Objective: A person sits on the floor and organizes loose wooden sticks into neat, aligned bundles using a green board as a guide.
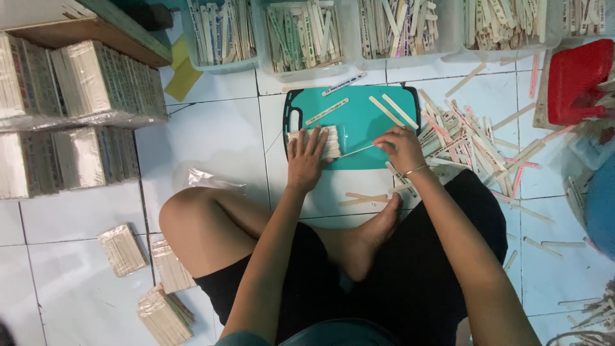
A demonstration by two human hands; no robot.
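I sit cross-legged on a white tiled floor before a teal cutting board [359,118]. My left hand [306,157] lies flat on a row of flat wooden sticks [331,141] laid side by side on the board. My right hand [400,146] pinches one thin stick [357,151] whose free end points toward that row. A few single sticks [392,111] lie loose on the far part of the board.
A loose heap of sticks [471,141] spreads right of the board. Clear bins of sticks [304,35] line the far side. Wrapped stick bundles [77,115] are stacked at left, smaller bundles [122,248] lie near my knee. A red container [576,80] stands far right.
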